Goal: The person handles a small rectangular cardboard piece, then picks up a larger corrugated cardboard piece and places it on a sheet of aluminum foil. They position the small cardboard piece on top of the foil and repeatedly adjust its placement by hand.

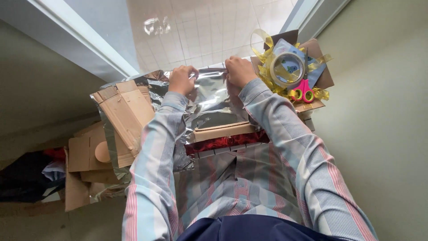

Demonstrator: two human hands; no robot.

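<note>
Left hand (182, 79) and right hand (240, 71) both pinch silver foil (209, 96); tape roll (287, 69), pink scissors (304, 90) crowd right (cardboard flap (125, 114) left).

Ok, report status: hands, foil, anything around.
Left hand and right hand both pinching the silver foil sheet top edge. Foil draped over cardboard. Tape roll, pink scissors off right, clear.

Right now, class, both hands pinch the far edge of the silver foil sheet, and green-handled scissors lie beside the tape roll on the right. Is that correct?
Not quite: the scissors have pink handles, not green. The head view shows them beside the tape roll, while the left hand and right hand do pinch the far edge of the silver foil sheet.
</note>
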